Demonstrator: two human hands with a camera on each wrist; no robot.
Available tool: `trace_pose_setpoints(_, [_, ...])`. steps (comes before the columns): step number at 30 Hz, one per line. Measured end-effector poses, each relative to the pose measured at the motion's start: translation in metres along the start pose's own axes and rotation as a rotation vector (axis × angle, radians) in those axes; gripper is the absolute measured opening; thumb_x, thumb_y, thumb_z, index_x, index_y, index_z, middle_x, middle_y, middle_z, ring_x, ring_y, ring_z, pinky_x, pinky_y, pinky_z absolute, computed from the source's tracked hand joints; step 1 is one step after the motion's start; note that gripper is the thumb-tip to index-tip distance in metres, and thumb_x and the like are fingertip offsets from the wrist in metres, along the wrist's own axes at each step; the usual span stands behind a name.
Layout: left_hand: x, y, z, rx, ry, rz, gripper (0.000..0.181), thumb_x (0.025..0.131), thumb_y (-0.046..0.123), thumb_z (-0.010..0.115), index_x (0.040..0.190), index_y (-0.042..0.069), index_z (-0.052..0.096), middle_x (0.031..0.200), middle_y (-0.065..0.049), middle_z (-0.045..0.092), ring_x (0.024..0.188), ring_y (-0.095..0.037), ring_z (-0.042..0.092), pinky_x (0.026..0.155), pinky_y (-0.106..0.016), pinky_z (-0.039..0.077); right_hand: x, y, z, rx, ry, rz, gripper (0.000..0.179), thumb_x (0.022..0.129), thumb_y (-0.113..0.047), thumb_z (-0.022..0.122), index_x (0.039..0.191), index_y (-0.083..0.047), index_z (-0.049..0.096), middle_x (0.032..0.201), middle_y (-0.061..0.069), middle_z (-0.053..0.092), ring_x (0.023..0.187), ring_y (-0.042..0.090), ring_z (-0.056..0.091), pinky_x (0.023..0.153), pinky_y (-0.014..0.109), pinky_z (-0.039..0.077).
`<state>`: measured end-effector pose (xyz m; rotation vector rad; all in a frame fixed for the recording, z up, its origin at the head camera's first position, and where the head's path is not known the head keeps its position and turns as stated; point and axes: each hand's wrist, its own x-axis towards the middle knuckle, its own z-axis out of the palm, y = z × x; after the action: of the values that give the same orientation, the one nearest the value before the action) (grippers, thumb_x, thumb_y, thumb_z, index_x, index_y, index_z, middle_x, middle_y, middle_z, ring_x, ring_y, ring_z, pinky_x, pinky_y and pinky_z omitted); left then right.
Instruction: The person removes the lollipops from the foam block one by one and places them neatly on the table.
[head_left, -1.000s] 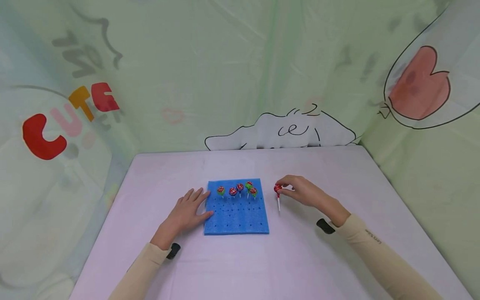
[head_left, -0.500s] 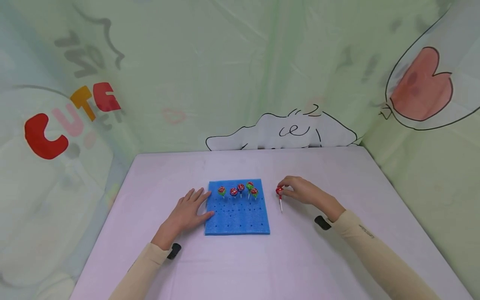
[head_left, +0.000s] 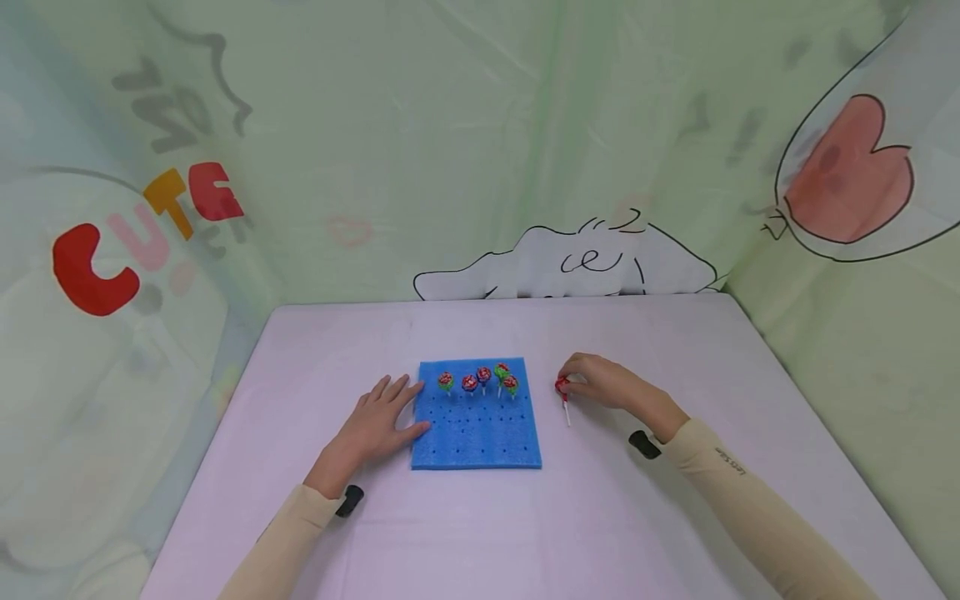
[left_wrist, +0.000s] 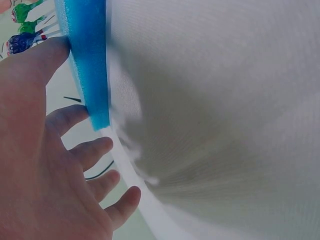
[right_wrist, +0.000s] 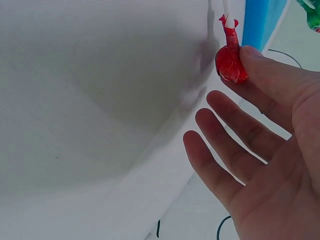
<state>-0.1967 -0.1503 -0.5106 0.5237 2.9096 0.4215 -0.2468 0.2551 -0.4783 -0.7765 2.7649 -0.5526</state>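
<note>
Between thumb and index finger my right hand pinches a red-wrapped lollipop by its round head, just right of a blue foam board. Its white stick points toward me in the head view. The other fingers of that hand are spread apart in the right wrist view. My left hand lies with fingers spread at the board's left edge, its thumb and index fingertips touching it. Several lollipops with red, green and blue wrappers stand upright in the board's back rows.
Rows of small holes run across the front part of the board. A pale cloth-covered table surrounds it. Behind stands a green curtain with printed drawings, reaching round both sides.
My right hand has shifted slightly right and lower with the red lollipop, a little farther from the board. The left hand keeps its place at the board's edge.
</note>
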Motion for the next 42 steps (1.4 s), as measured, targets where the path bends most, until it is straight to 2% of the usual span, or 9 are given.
trace_pose_setpoints(15, [-0.0006, -0.0006, -0.0014, -0.007, -0.016, -0.009, 0.079, 0.094, 0.062, 0.057, 0.159, 0.024, 0.032, 0.167, -0.010, 0.026, 0.155, -0.042, 0.015, 0.120, -0.065, 0.024, 0.0015, 0.0029, 0.0040, 0.000, -0.001, -0.003, 0.018, 0.094, -0.013, 0.070, 0.107, -0.001, 0.074, 0.108, 0.011, 0.070, 0.104, 0.027, 0.065, 0.096, 0.048, 0.055])
trace_pose_setpoints(25, [-0.0003, -0.0010, -0.0003, -0.013, -0.005, -0.005, 0.078, 0.094, 0.061, 0.058, 0.158, 0.022, 0.034, 0.166, -0.012, 0.027, 0.155, -0.043, 0.016, 0.119, -0.065, 0.025, 0.0021, 0.0006, 0.0043, 0.009, -0.007, 0.016, 0.020, 0.095, -0.014, 0.069, 0.109, 0.000, 0.074, 0.111, 0.013, 0.070, 0.105, 0.029, 0.065, 0.095, 0.048, 0.055])
trace_pose_setpoints(42, [-0.0002, -0.0020, 0.0036, -0.022, -0.004, -0.018, 0.079, 0.093, 0.064, 0.056, 0.158, 0.026, 0.033, 0.167, -0.009, 0.026, 0.155, -0.041, 0.014, 0.119, -0.067, 0.023, -0.0005, -0.0057, 0.0025, 0.004, 0.000, 0.064, 0.033, 0.096, -0.019, 0.068, 0.121, 0.002, 0.068, 0.118, 0.016, 0.068, 0.111, 0.032, 0.064, 0.098, 0.050, 0.054])
